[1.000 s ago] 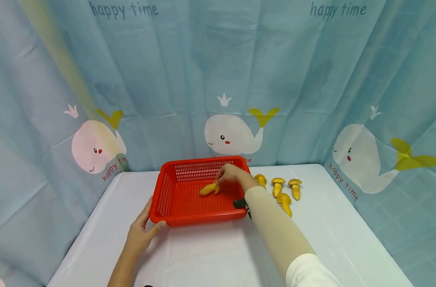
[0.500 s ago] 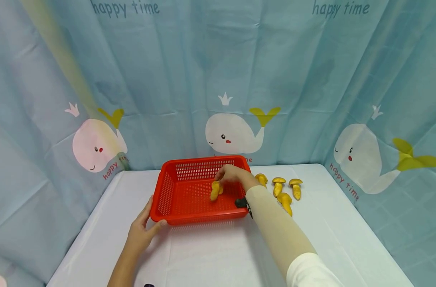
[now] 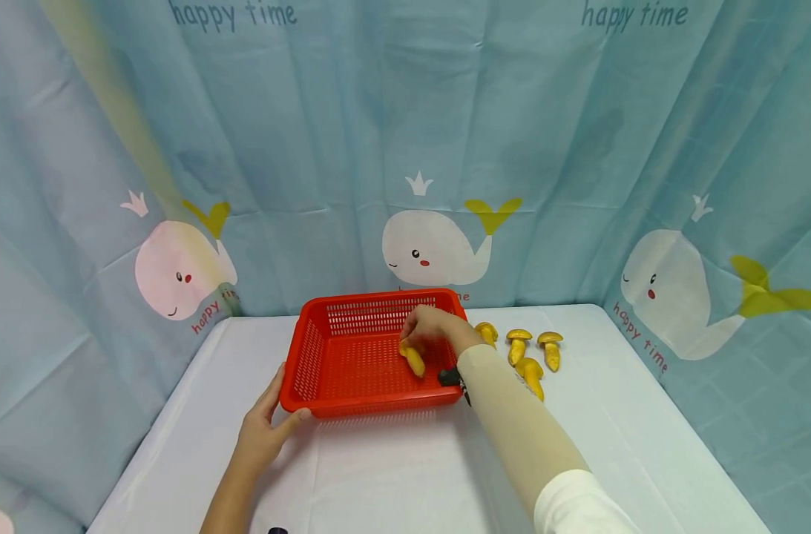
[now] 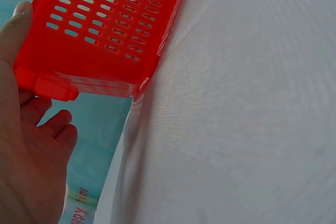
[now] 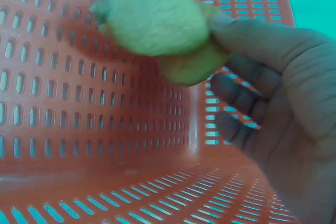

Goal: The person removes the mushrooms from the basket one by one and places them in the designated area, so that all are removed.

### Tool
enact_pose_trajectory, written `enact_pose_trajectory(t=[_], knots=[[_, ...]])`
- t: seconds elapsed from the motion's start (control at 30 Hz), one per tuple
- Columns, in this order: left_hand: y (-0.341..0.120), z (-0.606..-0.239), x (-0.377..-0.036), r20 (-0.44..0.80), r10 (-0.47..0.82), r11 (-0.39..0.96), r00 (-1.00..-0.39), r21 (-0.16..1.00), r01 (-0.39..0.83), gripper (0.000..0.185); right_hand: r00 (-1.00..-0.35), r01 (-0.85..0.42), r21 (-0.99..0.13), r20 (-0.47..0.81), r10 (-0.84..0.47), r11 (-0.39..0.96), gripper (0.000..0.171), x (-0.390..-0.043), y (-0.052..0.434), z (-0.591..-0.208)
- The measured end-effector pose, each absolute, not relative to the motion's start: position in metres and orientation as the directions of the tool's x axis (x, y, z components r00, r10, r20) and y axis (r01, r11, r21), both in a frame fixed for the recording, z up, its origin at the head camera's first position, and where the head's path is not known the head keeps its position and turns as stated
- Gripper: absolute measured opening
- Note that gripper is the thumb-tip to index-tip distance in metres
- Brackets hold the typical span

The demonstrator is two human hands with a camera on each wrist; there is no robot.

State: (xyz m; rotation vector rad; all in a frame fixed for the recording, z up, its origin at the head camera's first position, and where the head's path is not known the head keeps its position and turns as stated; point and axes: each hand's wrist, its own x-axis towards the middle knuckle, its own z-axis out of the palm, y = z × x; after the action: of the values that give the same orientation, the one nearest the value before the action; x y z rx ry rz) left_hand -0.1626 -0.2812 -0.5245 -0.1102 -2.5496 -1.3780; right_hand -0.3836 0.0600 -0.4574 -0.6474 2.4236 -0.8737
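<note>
A red perforated plastic basket [image 3: 341,363] stands on the white-covered table. At its near left corner my left hand [image 3: 260,437] grips the rim, thumb along the front side and fingers round the left side; the left wrist view shows the fingers [image 4: 60,127] curled below the rim. My right hand [image 3: 428,326] is inside the basket and pinches a yellow mushroom [image 3: 414,361] by its cap end. In the right wrist view its thick stem [image 5: 157,22] points away from the thumb, over the perforated basket wall. The cap is partly hidden by the fingers.
Several yellow mushrooms [image 3: 550,350] lie on the table [image 3: 645,415] right of the basket, one partly behind the right sleeve [image 3: 512,423]. A blue whale-print curtain [image 3: 312,245] hangs behind. A small dark object [image 3: 277,530] sits at the bottom edge.
The mushroom in my right hand has swung from pointing left, through downward, to pointing down and right. The right hand barely moves; the left hand and basket stay in place.
</note>
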Motion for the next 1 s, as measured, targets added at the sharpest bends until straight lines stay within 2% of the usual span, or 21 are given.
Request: enact_pose_trajectory(t=[0.43, 0.63, 0.87, 1.0], knots=[[-0.281, -0.523, -0.162, 0.264, -0.053, 0.538, -0.963, 0.820, 0.196, 0.093, -0.786, -0.334, -0.752, -0.110, -0.608, 0.568, 0.009, -0.389, 0.062, -0.433], [-0.281, -0.524, -0.163, 0.229, -0.069, 0.551, -0.971, 0.820, 0.154, 0.092, -0.782, -0.371, -0.744, -0.072, -0.619, 0.556, 0.011, -0.382, 0.065, -0.413], [-0.281, -0.525, -0.164, 0.233, -0.052, 0.537, -0.971, 0.827, 0.170, 0.092, -0.772, -0.405, -0.767, -0.004, -0.635, 0.498, 0.014, -0.372, 0.069, -0.395], [-0.279, -0.524, -0.164, 0.238, -0.055, 0.533, -0.970, 0.828, 0.174, 0.093, -0.788, -0.408, -0.769, 0.023, -0.616, 0.493, 0.013, -0.365, 0.072, -0.384]])
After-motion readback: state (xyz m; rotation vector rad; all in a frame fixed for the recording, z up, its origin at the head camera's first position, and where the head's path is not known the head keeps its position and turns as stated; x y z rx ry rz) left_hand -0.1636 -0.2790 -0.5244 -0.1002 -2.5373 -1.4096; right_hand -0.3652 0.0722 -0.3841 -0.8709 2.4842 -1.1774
